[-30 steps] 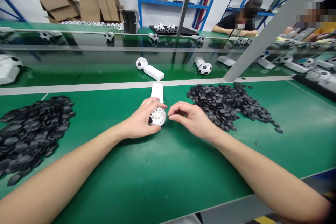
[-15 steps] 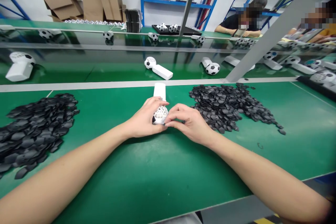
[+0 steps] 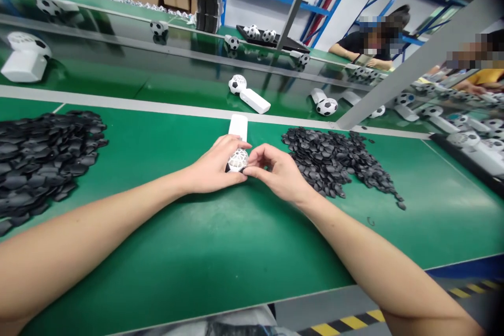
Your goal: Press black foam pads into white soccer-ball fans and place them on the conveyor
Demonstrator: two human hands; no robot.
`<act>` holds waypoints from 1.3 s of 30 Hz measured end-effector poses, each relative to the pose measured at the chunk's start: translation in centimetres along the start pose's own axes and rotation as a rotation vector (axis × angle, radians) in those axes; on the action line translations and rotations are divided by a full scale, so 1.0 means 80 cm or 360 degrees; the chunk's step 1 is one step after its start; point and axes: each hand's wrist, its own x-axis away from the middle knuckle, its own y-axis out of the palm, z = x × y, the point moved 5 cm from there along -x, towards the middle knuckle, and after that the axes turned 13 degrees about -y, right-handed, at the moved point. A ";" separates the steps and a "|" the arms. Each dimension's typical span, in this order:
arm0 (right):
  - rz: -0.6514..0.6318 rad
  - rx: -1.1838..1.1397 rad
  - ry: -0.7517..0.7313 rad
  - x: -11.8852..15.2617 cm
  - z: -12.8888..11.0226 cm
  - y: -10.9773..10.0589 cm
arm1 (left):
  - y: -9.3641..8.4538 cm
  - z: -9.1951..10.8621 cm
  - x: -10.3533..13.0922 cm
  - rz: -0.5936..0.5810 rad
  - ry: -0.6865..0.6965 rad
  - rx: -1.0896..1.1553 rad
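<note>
One white handheld fan (image 3: 238, 153) lies on the green work surface (image 3: 220, 252), handle pointing away from the person, ball-shaped lattice head toward them. Left hand (image 3: 214, 168) is closed around the near side of the head, fingers curled over its top. Right hand (image 3: 275, 170) meets the head from the other side, thumb and fingertips pinched together against the lattice; whether a small piece sits between them cannot be told. Black flat pieces form one pile (image 3: 334, 160) just right of the right hand and another pile (image 3: 43, 149) well to the left. Finished football-patterned fans (image 3: 248, 92) lie on the conveyor belt (image 3: 118, 81) beyond.
</note>
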 end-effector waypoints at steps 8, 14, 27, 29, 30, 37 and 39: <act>-0.0112 -0.0081 0.0107 -0.007 0.017 -0.002 | -0.002 -0.003 -0.003 -0.0021 0.0077 0.0019; -0.0190 0.1183 0.0031 -0.006 0.029 -0.051 | -0.009 -0.014 -0.001 0.0141 -0.0087 -0.0004; -0.0442 0.1497 0.0327 0.003 0.036 -0.063 | -0.016 -0.012 0.001 0.0003 -0.0236 0.0043; -0.0451 0.1464 0.0341 0.003 0.037 -0.065 | -0.015 -0.013 0.001 -0.0024 -0.0259 0.0047; -0.0451 0.1455 0.0346 0.003 0.037 -0.066 | -0.015 -0.014 0.001 -0.0048 -0.0264 0.0052; -0.0356 0.1399 0.0160 0.005 0.025 -0.075 | -0.017 -0.015 -0.003 -0.0150 -0.0277 0.0107; -0.0262 0.1357 0.0059 0.005 0.017 -0.075 | -0.018 -0.017 -0.005 -0.0178 -0.0275 0.0120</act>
